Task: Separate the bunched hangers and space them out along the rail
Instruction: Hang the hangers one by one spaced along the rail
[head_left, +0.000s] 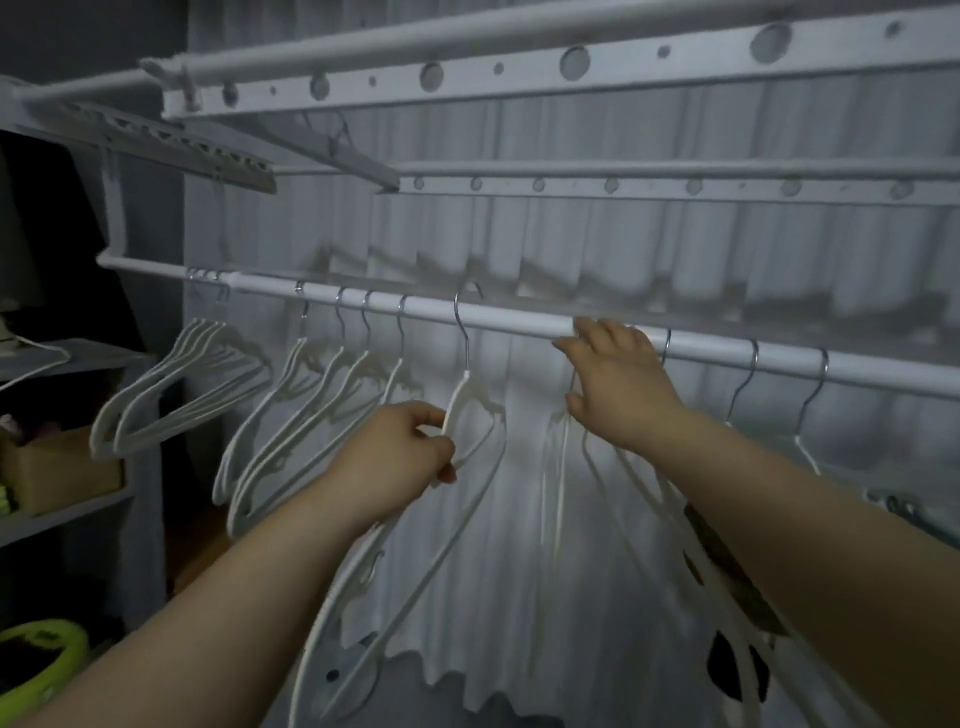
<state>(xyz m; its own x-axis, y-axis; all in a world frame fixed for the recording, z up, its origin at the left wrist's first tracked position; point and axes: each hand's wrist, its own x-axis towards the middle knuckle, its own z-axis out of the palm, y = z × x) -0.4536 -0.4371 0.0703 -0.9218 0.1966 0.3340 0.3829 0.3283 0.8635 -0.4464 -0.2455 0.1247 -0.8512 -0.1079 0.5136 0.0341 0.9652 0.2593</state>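
A white rail (519, 318) runs from left to right across the view. My left hand (410, 447) pinches the shoulder of a white hanger (470, 410) whose metal hook sits over the rail at the middle. My right hand (615, 387) reaches up to the rail, fingers spread over the hooks of a bunch of hangers (597, 467) that hangs under it; whether it grips them is hidden. Several spaced hangers (322, 395) hang left of the middle. A tight bunch (176, 384) hangs at the far left. Two more hangers (748, 389) hang to the right.
A pleated white curtain (649, 249) hangs behind the rail. Perforated white rack bars (571, 62) run overhead. Grey shelves (67, 431) with a cardboard box stand at the left, and a lime-green basket (41, 660) sits low at the bottom left.
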